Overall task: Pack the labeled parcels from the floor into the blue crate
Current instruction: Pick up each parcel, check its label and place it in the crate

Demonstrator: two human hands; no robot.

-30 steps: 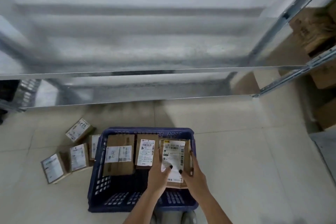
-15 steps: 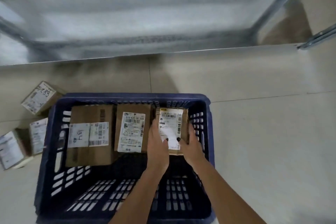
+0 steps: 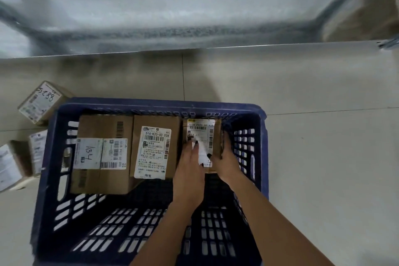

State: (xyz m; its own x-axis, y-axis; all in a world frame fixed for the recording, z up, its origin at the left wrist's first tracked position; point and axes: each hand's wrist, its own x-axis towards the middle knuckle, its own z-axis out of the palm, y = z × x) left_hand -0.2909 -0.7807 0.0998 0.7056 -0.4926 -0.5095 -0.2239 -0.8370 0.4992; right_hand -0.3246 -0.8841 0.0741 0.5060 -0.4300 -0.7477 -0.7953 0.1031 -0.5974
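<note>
Here, both hands gripping a small labeled parcel (image 3: 201, 136) at the far right of the blue crate (image 3: 155, 104), left hand (image 3: 190, 170) flat on its label, right hand (image 3: 225, 163) clasping its right edge, two bigger parcels (image 3: 129, 151) beside it, three more parcels (image 3: 32, 127) on the floor (image 3: 313, 147) left of the crate

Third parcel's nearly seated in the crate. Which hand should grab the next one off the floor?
Left. The remaining floor parcels lie outside the blue crate on its left side, nearer the left hand; the right hand sits by the crate's right wall.

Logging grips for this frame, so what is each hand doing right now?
Left hand: closed on the small parcel, fingers on its label.
Right hand: closed on the same small parcel's right side, inside the blue crate.
</note>
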